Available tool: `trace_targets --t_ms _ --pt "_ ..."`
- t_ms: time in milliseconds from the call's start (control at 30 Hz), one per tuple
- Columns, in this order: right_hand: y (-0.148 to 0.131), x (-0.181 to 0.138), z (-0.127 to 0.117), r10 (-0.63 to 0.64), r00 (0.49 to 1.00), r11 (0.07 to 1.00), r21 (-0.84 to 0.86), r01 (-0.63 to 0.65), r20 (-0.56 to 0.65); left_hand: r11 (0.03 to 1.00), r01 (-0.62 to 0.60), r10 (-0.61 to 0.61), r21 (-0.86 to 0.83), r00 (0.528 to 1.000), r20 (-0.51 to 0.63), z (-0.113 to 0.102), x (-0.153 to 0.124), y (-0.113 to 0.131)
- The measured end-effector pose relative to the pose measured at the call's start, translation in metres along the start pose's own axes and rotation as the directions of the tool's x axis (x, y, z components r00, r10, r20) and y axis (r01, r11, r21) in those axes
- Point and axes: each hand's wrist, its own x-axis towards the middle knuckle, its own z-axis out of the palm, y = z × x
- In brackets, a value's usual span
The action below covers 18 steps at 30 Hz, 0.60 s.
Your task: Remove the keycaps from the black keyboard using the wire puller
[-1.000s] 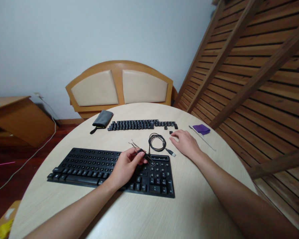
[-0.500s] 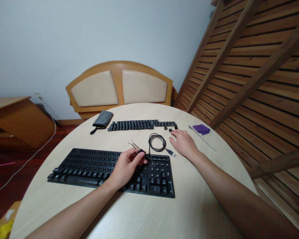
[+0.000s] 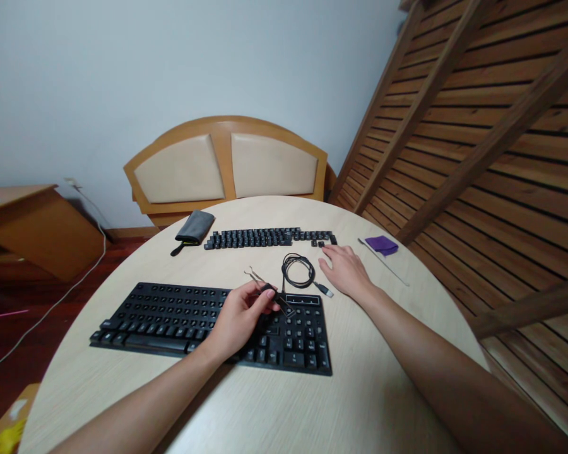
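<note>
A black keyboard point(image 3: 170, 318) lies on the round light wooden table point(image 3: 284, 403), most of its caps off on the left part. My left hand point(image 3: 240, 315) hovers over its right-middle, fingers pinched on a small black keycap puller point(image 3: 273, 294). Rows of loose black keycaps point(image 3: 265, 238) lie further back. My right hand point(image 3: 344, 271) rests flat on the table with fingers stretched toward the right end of those rows. A wire tool point(image 3: 254, 275) lies between keyboard and keycaps.
The keyboard's coiled black USB cable point(image 3: 298, 270) lies left of my right hand. A grey pouch point(image 3: 195, 227) sits at the back left, a purple cloth point(image 3: 382, 244) and a thin stick point(image 3: 383, 263) at the right. A chair point(image 3: 227, 165) stands behind the table.
My right hand has slid a little back and left toward the end of the keycap rows. My left hand has stayed in place.
</note>
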Motion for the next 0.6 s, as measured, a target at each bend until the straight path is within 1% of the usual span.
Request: trace_targets --t_ms 167,600 --pt "0.0002 0.0004 -0.0012 -0.014 1.000 1.000 -0.011 0.015 0.022 1.000 -0.001 0.001 0.003 1.000 0.002 0.0005 0.0003 0.0022" --pt "0.0014 0.0004 0.0014 -0.011 0.999 1.000 -0.003 0.012 0.032 1.000 -0.004 0.004 -0.007 1.000 0.006 0.0008 0.0000 0.0006"
